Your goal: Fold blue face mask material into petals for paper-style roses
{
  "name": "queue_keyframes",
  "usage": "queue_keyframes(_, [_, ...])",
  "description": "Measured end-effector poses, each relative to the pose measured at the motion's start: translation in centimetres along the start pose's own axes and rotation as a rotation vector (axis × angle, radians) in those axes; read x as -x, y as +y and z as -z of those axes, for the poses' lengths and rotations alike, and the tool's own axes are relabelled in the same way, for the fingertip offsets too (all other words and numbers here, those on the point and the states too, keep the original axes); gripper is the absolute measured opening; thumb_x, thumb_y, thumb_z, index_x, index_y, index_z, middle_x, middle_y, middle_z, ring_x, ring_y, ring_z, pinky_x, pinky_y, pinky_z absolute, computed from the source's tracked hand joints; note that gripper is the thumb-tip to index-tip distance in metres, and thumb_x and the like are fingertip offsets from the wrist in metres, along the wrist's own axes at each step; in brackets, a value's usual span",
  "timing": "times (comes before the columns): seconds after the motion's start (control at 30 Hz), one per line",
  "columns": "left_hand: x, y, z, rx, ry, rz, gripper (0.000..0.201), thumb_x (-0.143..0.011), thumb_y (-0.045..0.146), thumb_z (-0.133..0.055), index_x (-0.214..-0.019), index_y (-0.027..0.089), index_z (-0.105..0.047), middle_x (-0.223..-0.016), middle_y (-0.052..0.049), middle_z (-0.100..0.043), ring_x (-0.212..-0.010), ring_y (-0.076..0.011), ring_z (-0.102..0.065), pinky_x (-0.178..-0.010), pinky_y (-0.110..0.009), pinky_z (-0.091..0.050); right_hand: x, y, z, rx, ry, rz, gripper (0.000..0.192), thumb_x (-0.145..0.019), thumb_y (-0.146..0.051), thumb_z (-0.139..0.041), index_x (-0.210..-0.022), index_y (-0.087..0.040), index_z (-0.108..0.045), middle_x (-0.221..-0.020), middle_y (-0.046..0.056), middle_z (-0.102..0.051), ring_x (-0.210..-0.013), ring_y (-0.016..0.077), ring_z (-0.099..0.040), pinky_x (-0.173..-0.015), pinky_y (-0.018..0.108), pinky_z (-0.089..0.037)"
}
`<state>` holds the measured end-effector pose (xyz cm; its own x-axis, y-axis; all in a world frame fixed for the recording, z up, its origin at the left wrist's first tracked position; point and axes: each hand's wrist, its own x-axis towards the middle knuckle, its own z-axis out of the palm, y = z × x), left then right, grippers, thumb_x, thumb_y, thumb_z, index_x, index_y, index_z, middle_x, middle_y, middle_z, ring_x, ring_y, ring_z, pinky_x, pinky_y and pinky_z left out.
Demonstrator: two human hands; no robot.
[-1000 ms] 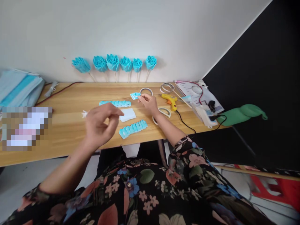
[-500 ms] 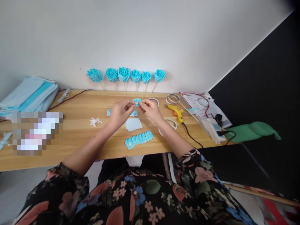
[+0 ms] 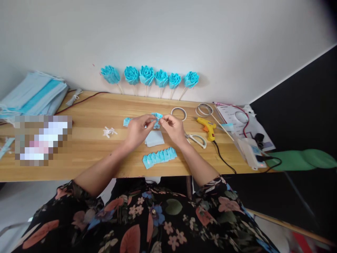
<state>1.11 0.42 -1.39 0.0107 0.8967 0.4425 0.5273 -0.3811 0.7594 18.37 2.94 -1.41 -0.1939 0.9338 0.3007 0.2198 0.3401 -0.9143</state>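
Both forearms reach forward from floral sleeves and converge above the middle of the table. The left hand (image 3: 137,129) and right hand (image 3: 172,127) meet fingertip to fingertip, thumbs and forefingers apparently pinched closed, remaining fingers loosely curled.

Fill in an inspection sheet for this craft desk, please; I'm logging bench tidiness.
Surface: wooden table, mostly bare wood.
Job's things: small blue folded piece pinched between left hand and right hand; pleated blue strip; pale sheet.
Clutter: scissors, glue gun, tape ring, white scraps, mask stack.
Hands: both closed on the piece.
Cables: black cord; red wire.
Surroundings: six blue roses against white wall.
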Motion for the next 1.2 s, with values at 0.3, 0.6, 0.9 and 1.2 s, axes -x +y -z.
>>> queue_keyframes(0.3, [0.33,-0.44,-0.69,0.071,-0.009,0.028,0.02,-0.088,0.029,-0.064,-0.099,0.017,-0.075,-0.064,0.001,-0.062,-0.057,-0.0108,-0.05,-0.056,-0.024,-0.036,0.56,-0.04,-0.18,0.149,0.035,0.114,0.019,-0.087,-0.036,-0.06,-0.078,-0.02,-0.065,-0.07,-0.001,-0.066,-0.061,0.0108,-0.058,-0.061,0.024,-0.045])
queue_keyframes(0.6, [0.27,-0.26,-0.61,0.069,-0.003,0.054,0.016,-0.086,0.029,-0.064,-0.091,0.017,-0.073,-0.063,0.002,-0.059,-0.056,-0.0103,-0.048,-0.055,-0.025,-0.035,0.67,0.31,-0.36,0.257,0.032,0.198,0.017,-0.089,-0.032,-0.059,-0.077,-0.021,-0.065,-0.073,0.001,-0.067,-0.065,0.0129,-0.059,-0.065,0.026,-0.048])
queue_keyframes(0.9, [0.37,-0.48,-0.85,0.086,0.012,0.033,0.015,-0.085,0.026,-0.059,-0.085,0.017,-0.071,-0.06,0.002,-0.059,-0.054,-0.0103,-0.048,-0.055,-0.025,-0.035,0.74,0.23,-0.28,0.265,0.034,0.225,0.016,-0.088,-0.03,-0.059,-0.076,-0.021,-0.065,-0.073,0.0,-0.067,-0.065,0.0123,-0.058,-0.066,0.026,-0.047])
queue_keyframes(1.2, [-0.19,-0.65,-0.62,0.282,0.022,0.138,0.016,-0.083,0.031,-0.06,-0.075,0.018,-0.064,-0.063,0.001,-0.057,-0.057,-0.011,-0.048,-0.056,-0.025,-0.036,0.31,0.32,-0.05,-0.034,0.021,0.02,0.018,-0.086,-0.037,-0.063,-0.077,-0.02,-0.063,-0.072,-0.002,-0.066,-0.063,0.0107,-0.056,-0.063,0.025,-0.045])
